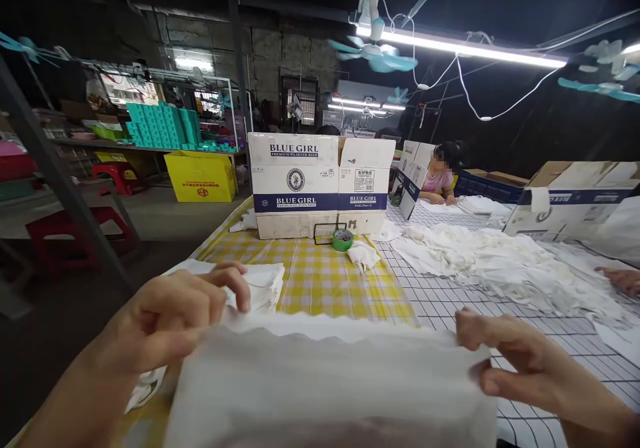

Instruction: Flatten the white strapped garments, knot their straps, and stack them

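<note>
A piece of white cloth (330,375) with a wavy upper edge is stretched out between my two hands, close to the camera. My left hand (175,311) pinches it near its upper left corner, fingers bent. At the opposite upper corner, my right hand (520,361) grips the cloth between thumb and fingers. The lower part of the cloth runs out of view. Just behind my left hand lies a stack of folded white cloths (263,278) on the yellow checked tablecloth (320,288).
Ahead stands a white-and-blue carton (295,188), with a roll of green tape (343,239) before it. A heap of white cloths (480,255) covers the right side. Another person (437,181) sits beyond; a co-worker's hand (620,279) shows at right. Red stools (75,235) stand left.
</note>
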`<state>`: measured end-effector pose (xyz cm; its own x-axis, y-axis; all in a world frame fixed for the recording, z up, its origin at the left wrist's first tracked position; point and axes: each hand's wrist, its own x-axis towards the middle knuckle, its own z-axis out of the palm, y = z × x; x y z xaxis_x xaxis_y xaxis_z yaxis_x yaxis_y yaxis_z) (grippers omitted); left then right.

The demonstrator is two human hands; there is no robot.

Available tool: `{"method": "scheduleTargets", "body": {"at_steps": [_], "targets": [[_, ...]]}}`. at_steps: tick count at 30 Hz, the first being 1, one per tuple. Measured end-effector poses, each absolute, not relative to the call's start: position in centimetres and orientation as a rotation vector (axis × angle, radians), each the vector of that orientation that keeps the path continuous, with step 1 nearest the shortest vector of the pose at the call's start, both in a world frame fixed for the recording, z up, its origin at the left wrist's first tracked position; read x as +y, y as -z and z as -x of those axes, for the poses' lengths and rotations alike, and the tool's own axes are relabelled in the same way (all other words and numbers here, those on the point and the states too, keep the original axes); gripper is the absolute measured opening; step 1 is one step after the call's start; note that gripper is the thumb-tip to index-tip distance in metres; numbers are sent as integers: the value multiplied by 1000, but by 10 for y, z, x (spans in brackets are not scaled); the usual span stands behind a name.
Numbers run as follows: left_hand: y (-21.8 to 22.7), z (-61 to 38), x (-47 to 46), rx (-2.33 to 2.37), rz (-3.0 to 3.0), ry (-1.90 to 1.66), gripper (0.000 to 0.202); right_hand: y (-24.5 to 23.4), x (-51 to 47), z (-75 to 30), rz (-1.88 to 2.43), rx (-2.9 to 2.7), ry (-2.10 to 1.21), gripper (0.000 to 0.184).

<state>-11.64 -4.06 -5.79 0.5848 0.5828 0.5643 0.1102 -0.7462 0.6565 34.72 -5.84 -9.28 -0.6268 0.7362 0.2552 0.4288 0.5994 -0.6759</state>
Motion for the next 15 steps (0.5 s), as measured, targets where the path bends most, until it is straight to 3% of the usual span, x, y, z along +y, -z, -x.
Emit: {"method": "scheduleTargets", "body": {"at_steps": [3,7,15], "targets": [[57,120,-36,811,-2390,-918,16,84,-60,-347,1013,-2423,-523,8],[67,126,-32,960,-2291,-956,14,84,-55,-342,1144,-2432,-116,8],[81,109,-33,1139,-2448,-1207,9,90,-55,-347,1188,-2293,-112,9]]}}
